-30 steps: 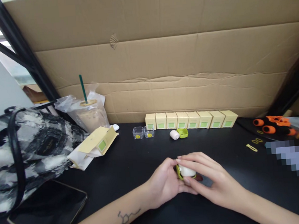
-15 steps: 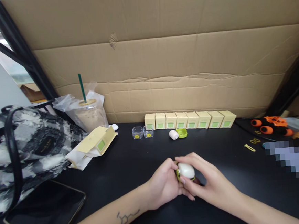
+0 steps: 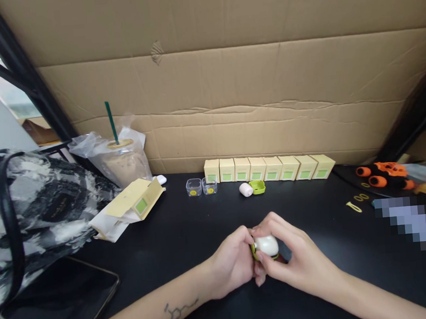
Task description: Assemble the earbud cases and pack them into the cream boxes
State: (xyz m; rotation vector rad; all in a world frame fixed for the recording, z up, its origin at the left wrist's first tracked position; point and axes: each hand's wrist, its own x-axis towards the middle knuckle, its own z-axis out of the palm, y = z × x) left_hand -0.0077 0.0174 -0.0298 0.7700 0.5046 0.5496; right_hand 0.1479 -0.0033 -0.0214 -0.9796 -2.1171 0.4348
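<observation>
1. Black tabletop (image 3: pixel 190 240) carries everything, and the row of yellow boxes (image 3: pixel 269 169) at its far edge, against the cardboard wall (image 3: pixel 229 79), serves as the landmark.
2. Far left of the row, a patterned bag (image 3: pixel 36 208) fills the left side, with a dark tablet (image 3: pixel 58 304) lying flat in front of it by the near edge.
3. Left of the row, an iced drink in a plastic bag (image 3: pixel 120 159) stands at the wall; an opened yellow carton (image 3: pixel 135 202) lies tilted just in front of it.
4. Just beside the row's left end sit two clear cups (image 3: pixel 201 186); in front of the row's middle lie a white pod (image 3: pixel 245 190) and a green lid (image 3: pixel 257 187), touching.
5. Between those items and the hands runs a bare band of tabletop.
6. In front of the row, near its middle, the left hand (image 3: pixel 232 263) grips the white earbud case (image 3: pixel 266 245) from the left, fingers curled onto its green sleeve (image 3: pixel 254 251).
7. That case is held just above the tabletop, its long axis running roughly left to right, rounded white face turned up towards the camera.
8. Its right side is grasped by the right hand (image 3: pixel 298 261), thumb and fingertips pinched around it.
9. Right of the row, yellow clips (image 3: pixel 355 205) lie on bare tabletop, with orange and black rollers (image 3: pixel 380 176) beyond them near the right edge.
</observation>
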